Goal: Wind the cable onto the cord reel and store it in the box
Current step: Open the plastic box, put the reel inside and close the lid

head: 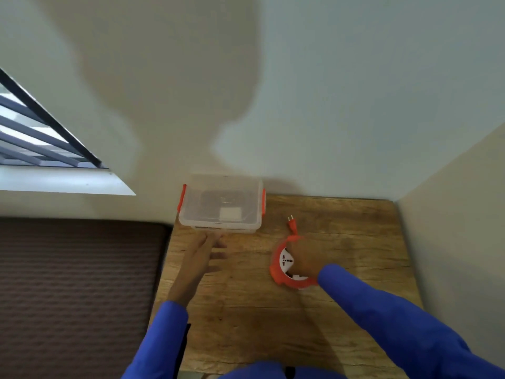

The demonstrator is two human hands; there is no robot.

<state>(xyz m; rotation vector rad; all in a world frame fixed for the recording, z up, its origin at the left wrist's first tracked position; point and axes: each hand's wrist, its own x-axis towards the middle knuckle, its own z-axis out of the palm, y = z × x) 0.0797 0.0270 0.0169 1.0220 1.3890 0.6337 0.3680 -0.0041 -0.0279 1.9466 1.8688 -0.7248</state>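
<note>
Cord reel: orange rim, white socket face, flat on the wooden table, near the box's front right corner. Cable: mostly wound; short orange tail with plug lies toward the box. Right hand: on top of the reel, fingers closed around it. Box: clear plastic, orange side latches, lid on, at the table's far left corner against the wall. Left hand: open, empty, fingertips at the box's front edge. Sleeves: blue.
</note>
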